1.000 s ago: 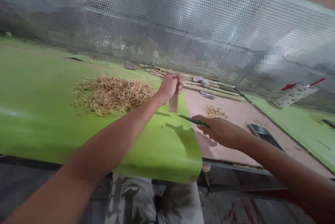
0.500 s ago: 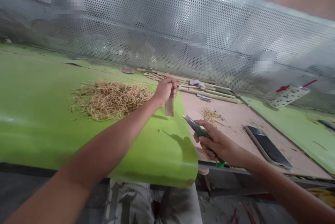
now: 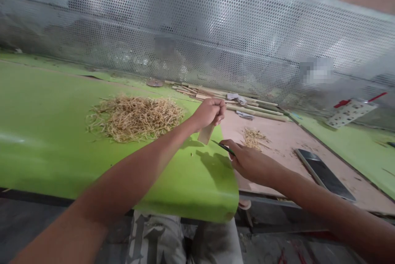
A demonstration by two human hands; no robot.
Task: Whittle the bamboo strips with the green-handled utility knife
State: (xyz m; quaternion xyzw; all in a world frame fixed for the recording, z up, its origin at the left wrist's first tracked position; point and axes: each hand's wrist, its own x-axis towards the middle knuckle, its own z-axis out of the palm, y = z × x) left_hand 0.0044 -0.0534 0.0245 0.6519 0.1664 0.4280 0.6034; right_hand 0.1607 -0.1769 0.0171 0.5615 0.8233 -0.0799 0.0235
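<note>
My left hand (image 3: 210, 112) is closed around a flat, pale strip (image 3: 205, 134) that looks like wood or bamboo; its lower end sticks out below my fist, tilted. In my right hand (image 3: 247, 160) is a utility knife (image 3: 226, 147) with a dark body and some green on it. Its blade points left and sits close to the strip's lower end; whether the two touch I cannot tell. Left of my fist, a heap of thin curly shavings (image 3: 140, 118) lies on the green sheet (image 3: 61, 149).
Several long sticks (image 3: 262, 110) lie along the perforated metal screen (image 3: 191, 21). On the pinkish board (image 3: 286, 132) are a small pile of shavings (image 3: 254, 137) and a phone (image 3: 325, 174). A patterned cup (image 3: 352, 113) with a red straw stands at the right.
My left hand has shifted right and turned, so the strip now slants. My right hand has rolled over, showing the knife edge-on, and its blade is nearer the strip.
</note>
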